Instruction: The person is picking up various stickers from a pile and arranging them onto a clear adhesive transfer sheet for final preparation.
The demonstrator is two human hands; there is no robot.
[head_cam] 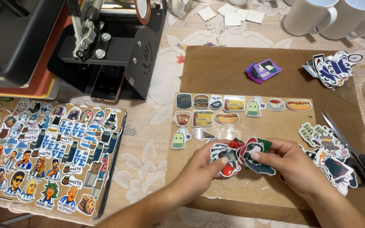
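Observation:
My left hand (pixel 201 169) and my right hand (pixel 290 162) meet over the front of a brown board (pixel 216 67). Together they hold a small bunch of cut stickers (pixel 241 157), red, black, white and green, fanned between the thumbs and fingers. Just beyond the hands, rows of food and drink stickers (pixel 233 110) lie flat on a lighter brown sheet (pixel 284 126). To the right of my right hand sits a loose pile of cut stickers (pixel 330 156).
Black-handled scissors (pixel 351 147) lie at the right. A cardboard panel covered in stickers (pixel 47 147) lies at the left. A black press machine (pixel 106 46) stands behind it. White mugs (pixel 330 17), purple stickers (pixel 263 70) and blue-white stickers (pixel 330 68) sit further back.

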